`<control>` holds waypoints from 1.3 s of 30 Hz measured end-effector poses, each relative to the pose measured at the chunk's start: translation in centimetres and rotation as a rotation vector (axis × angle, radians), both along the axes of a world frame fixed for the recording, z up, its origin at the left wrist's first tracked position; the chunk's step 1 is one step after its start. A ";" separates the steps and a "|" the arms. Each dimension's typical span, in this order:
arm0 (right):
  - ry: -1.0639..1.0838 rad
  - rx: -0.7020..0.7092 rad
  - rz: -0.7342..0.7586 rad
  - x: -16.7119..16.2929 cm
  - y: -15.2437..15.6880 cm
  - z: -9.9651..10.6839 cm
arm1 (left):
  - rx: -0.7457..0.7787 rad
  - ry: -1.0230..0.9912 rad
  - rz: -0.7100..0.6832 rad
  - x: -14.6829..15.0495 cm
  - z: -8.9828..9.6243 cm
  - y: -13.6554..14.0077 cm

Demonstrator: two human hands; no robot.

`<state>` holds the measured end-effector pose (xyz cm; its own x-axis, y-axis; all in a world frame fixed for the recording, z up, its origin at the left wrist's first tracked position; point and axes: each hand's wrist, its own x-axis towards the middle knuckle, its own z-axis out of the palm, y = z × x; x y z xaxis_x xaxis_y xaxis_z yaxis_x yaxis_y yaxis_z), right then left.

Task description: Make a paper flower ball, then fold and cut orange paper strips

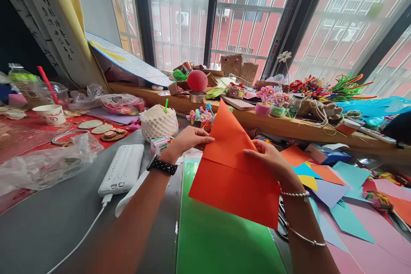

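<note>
A sheet of orange paper [236, 180] is held up between my two hands, its upper part folded to a point. My left hand [189, 140] pinches the left edge of the folded part between thumb and fingers. On the right edge, my right hand [269, 158] grips the sheet with the thumb in front; its other fingers are partly hidden behind the paper. Below the sheet lies a glossy green sheet [212, 239] on the grey table. Scissors [282, 222] show partly behind my right wrist.
A white power bank [123, 169] with a cable lies at left, near a foam-wrapped coconut [159, 123] with a green straw. Coloured paper pieces [353, 222] spread at right. Crochet flower pots [263, 105] and a red ball [197, 80] stand on the wooden sill [308, 135].
</note>
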<state>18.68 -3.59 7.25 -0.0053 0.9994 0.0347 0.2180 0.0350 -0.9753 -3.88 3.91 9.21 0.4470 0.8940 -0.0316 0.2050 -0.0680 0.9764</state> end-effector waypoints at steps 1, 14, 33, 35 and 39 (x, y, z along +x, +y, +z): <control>-0.066 -0.013 0.023 0.0 0.2 -0.6 | -0.026 -0.001 -0.003 -0.2 -0.9 0.2; -0.622 0.266 0.261 -0.4 -2.0 -9.6 | -0.202 0.266 -0.141 0.2 -8.4 0.1; -0.701 0.229 0.253 -1.5 -2.8 -10.7 | -0.151 0.300 -0.123 0.4 -8.8 0.4; -0.727 0.215 0.225 -1.8 -2.9 -10.9 | -0.142 0.311 -0.111 0.6 -8.7 0.5; -0.782 0.230 0.181 -2.2 -2.9 -11.1 | -0.117 0.305 -0.096 0.8 -8.5 0.6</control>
<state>16.51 -6.51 -3.83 -0.2721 0.9493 0.1577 0.8010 0.3143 -0.5096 -3.08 4.53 0.72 0.4827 0.8308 -0.2769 0.4872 0.0080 0.8733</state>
